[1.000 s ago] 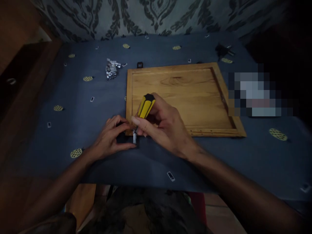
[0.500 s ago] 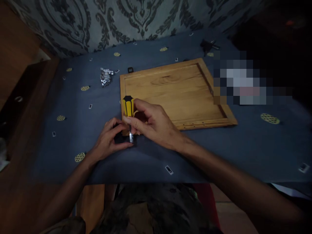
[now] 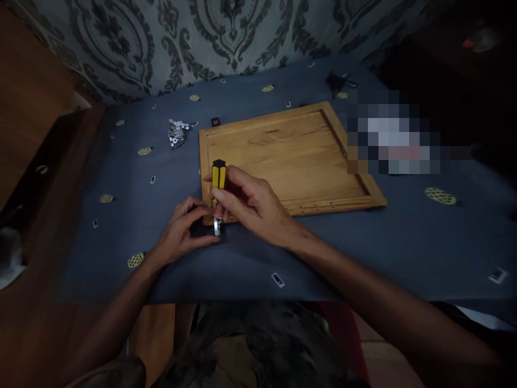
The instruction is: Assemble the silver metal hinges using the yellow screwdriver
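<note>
Blue tablecloth [image 3: 242, 269]: pineapple-printed and dimly lit, it fills most of my feed, with a grey patterned backdrop [image 3: 234, 32] at 12 o'clock.
Wooden panel [image 3: 283, 156]: lies flat near mid-view, recessed inside a raised frame; I use its centre as my dial. Small dark holes dot its near edge.
Metal fitting [image 3: 217, 228]: at the panel's corner between 7 and 8 o'clock, its near end jutting towards me; I lose the far end under the fingers.
Screwdriver [image 3: 218, 175]: yellow-and-black handle roughly upright, over the fitting; I cannot make out its tip.
Right hand [image 3: 254, 202]: thumb and fingers wrapped around that handle, forearm running off between 4 and 5 o'clock.
Left hand [image 3: 177, 231]: at 8 o'clock, thumb and forefinger curved well apart about the fitting; I cannot tell whether they grip it.
Silvery pile [image 3: 176, 133]: small metal parts heaped between 9 and 10 o'clock.
Black item [image 3: 216, 122]: just beside the panel, 10 o'clock.
Dark object [image 3: 336, 83]: 1 o'clock, too dim to identify.
</note>
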The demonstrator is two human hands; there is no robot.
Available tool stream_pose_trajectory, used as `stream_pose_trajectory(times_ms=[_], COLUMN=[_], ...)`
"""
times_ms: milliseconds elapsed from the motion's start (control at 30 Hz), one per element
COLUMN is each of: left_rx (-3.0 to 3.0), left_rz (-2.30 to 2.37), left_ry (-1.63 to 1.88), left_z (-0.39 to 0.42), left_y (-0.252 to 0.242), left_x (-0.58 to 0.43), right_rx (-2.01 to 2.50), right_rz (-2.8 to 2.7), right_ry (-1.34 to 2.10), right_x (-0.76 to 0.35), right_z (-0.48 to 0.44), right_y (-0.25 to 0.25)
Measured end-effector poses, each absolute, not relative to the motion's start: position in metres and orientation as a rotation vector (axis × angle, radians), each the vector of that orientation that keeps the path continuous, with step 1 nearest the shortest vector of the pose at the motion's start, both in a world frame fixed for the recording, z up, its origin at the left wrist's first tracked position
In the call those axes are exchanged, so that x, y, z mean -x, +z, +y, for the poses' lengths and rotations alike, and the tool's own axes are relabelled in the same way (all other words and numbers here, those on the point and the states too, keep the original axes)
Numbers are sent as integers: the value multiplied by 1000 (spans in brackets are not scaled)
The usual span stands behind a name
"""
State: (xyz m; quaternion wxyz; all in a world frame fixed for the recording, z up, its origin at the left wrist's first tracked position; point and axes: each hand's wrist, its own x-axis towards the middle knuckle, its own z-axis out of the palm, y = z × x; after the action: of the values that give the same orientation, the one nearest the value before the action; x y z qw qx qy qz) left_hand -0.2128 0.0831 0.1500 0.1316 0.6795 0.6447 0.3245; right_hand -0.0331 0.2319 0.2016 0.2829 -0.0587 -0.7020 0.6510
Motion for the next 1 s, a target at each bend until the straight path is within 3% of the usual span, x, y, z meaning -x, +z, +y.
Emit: stream_pose_trajectory(times_ms=[367, 633, 1000], left_rx=[-1965, -1993, -1975], left_rz=[1889, 1875, 1854], left_ry=[911, 932, 903], left_z=[83, 83, 83], left_y=[149, 144, 147], left_x=[213, 215, 216], right_rx=[247, 184, 314], right_rz=[-1755, -1931, -1706], right_ry=[1858, 1764, 1627], right_x=[40, 41, 37], right_z=[229, 232, 225], right_y=[203, 203, 199])
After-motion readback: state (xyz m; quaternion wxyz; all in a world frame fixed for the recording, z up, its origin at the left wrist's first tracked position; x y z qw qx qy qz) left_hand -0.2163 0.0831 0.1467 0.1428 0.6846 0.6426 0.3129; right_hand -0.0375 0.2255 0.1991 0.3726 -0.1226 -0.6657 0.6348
